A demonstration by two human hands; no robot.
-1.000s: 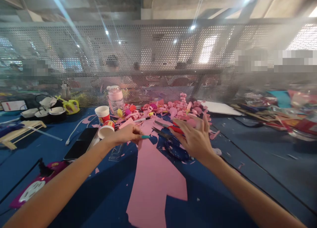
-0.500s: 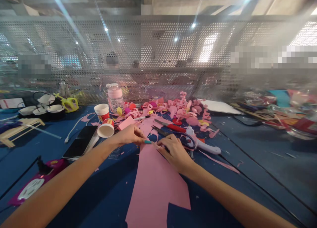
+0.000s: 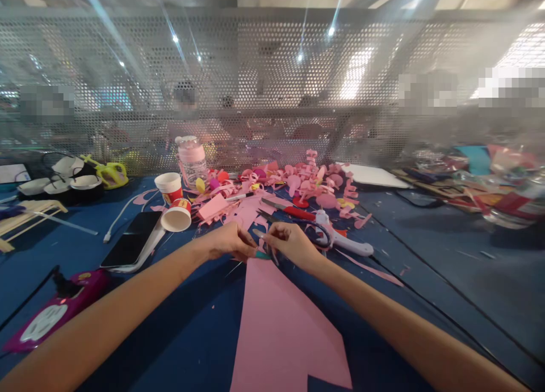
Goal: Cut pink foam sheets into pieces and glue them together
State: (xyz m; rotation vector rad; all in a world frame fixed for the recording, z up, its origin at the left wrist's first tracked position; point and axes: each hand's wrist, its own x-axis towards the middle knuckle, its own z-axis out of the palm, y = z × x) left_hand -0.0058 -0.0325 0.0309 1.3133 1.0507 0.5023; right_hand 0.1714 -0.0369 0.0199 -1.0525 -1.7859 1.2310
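My left hand (image 3: pixel 232 241) is closed in a pinch at the top end of a pink paper sheet (image 3: pixel 285 329). At its fingertips shows a small teal piece (image 3: pixel 261 255), whose kind I cannot make out. Close beside it, my right hand (image 3: pixel 292 244) has thumb and forefinger pressed together, with a small pale tip at them that is too small to name. A dark curved thing below the right fingers is partly hidden. The sheet widens toward me and has a notch cut from its lower right.
Beyond my hands are scissors with red (image 3: pixel 298 211) and dark handles, a white glue gun (image 3: pixel 351 243) and heaped pink paper cut-outs (image 3: pixel 293 182). Leftward are paper cups (image 3: pixel 176 216), a bottle (image 3: pixel 191 159), a phone (image 3: pixel 133 238) and a purple power strip (image 3: pixel 76 301). Cables cross the right side.
The right hand has lifted off the sheet and closed into a pinch nearer the left hand. The pink sheet has shifted toward me and slightly right. The whole view has tilted a little.
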